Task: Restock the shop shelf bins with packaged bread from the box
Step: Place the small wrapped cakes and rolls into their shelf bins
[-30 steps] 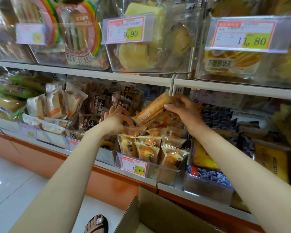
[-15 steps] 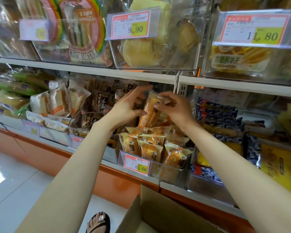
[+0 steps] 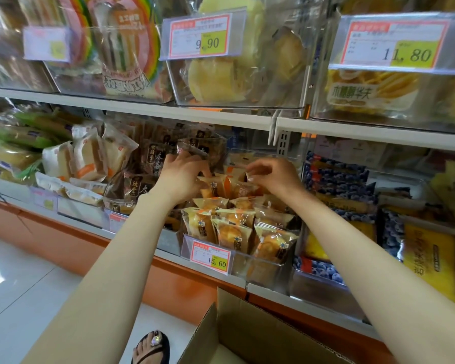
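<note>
**Both hands at the back row of the 15.60 bin**

Your left hand (image 3: 180,177) and right hand (image 3: 276,177) meet over the clear bin (image 3: 263,269) that carries the 15.60 price tag (image 3: 212,258) on the lower shelf. Between them an orange bread packet (image 3: 216,189) stands upright in the back row, behind more packets of the same kind.

Your right hand's fingers (image 3: 252,170) are curled, and thumb and fingertips pinch the clear top edge of that packet. Your left hand's fingers are bent against its left side. The back of the hand covers the contact, so you cannot tell whether they grip it or only touch it.

The packet's lower half is hidden by the row in front, and the print on it is too blurred to read.

The box (image 3: 250,334) sits open below the shelf, cut off by the bottom edge, with its inside out of view. A sandalled foot (image 3: 153,346) shows just left of it.
</note>
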Available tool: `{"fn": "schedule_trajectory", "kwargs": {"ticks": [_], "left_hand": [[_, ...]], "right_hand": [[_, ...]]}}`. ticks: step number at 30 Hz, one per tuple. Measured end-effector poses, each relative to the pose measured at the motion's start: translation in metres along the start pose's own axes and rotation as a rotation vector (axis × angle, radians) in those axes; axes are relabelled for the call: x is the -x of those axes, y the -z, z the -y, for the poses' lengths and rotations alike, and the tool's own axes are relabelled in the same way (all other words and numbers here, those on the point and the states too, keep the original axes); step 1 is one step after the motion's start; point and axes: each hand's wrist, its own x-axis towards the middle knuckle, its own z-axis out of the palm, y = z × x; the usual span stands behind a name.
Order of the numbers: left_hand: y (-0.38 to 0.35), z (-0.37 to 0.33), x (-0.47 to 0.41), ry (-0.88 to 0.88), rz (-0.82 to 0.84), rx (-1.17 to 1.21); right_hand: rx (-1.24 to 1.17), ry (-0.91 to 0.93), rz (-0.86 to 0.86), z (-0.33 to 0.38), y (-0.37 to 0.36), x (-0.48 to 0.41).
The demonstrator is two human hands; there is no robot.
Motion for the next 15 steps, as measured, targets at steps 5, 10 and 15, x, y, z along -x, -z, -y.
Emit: {"fn": "schedule_trajectory", "kwargs": {"ticks": [5,10,15], "left_hand": [[0.004,-0.007,0.001,-0.077,0.035,0.101],[-0.003,-0.019,0.003,-0.052,0.219,-0.040],[-0.003,-0.026,-0.001,0.000,0.174,0.069]], "right_hand": [[0.215,-0.003,0.041,-0.010,0.002,0.001],[0.297,-0.024,0.072,-0.011,0.001,0.002],[0.306,0.049,-0.046,-0.012,0.001,0.007]]}}
